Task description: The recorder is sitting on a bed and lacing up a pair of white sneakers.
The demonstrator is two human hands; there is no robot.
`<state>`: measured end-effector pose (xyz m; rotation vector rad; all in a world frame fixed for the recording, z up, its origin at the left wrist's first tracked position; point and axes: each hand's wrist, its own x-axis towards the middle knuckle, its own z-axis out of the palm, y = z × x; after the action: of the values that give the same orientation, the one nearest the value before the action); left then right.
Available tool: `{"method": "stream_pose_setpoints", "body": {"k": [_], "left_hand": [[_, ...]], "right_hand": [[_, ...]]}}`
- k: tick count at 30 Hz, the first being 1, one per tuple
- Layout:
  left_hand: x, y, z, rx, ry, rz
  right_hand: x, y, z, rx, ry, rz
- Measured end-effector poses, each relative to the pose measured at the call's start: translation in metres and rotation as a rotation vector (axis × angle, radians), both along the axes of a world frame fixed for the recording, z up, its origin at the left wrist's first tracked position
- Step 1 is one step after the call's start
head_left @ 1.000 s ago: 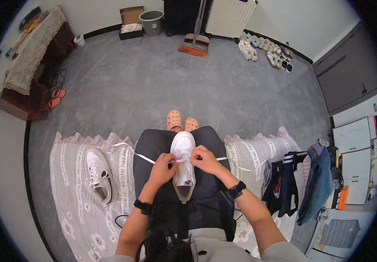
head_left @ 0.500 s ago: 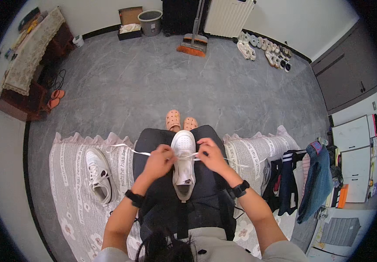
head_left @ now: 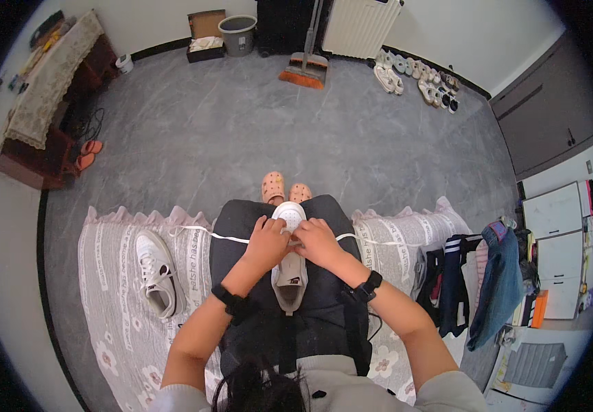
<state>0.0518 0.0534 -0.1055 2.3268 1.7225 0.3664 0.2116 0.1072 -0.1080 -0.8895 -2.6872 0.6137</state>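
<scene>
A white sneaker [head_left: 288, 277] lies on my lap, toe pointing away from me, its heel opening near my body. Over its lacing area my left hand [head_left: 269, 244] and my right hand [head_left: 316, 242] meet, fingertips close together and closed on the white shoelace [head_left: 229, 238]. One lace end trails left across my thigh onto the bed cover; the other runs out to the right from under my right hand. The eyelets and the exact pinch are hidden by my fingers. To my left, a second white sneaker [head_left: 156, 273] rests on the cover, laces tied across it.
Beneath me is a bed with a patterned, frilled cover [head_left: 114, 288]. Clothes [head_left: 492, 281] hang over the right side, beside white cabinets [head_left: 551, 250]. On the grey floor ahead stand a broom and dustpan [head_left: 305, 69], a bucket [head_left: 238, 34] and rows of shoes [head_left: 417, 75].
Both hands have moved inward from the sneaker's sides and now meet over its lacing. The lace crossing that showed between them is covered.
</scene>
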Motion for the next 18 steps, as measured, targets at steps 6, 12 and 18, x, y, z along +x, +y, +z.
{"method": "stream_pose_setpoints", "body": {"k": [6,12,18], "left_hand": [[-0.005,-0.003,0.003,0.046,0.029,-0.097],[-0.053,-0.027,0.013,-0.052,-0.381,0.103],[-0.088,-0.055,-0.004,-0.224,-0.793,0.317]], "right_hand": [[-0.001,0.002,-0.005,0.124,-0.125,0.055],[0.035,0.006,0.022,-0.117,0.03,0.019],[0.1,0.012,0.006,-0.363,0.372,-0.3]]}}
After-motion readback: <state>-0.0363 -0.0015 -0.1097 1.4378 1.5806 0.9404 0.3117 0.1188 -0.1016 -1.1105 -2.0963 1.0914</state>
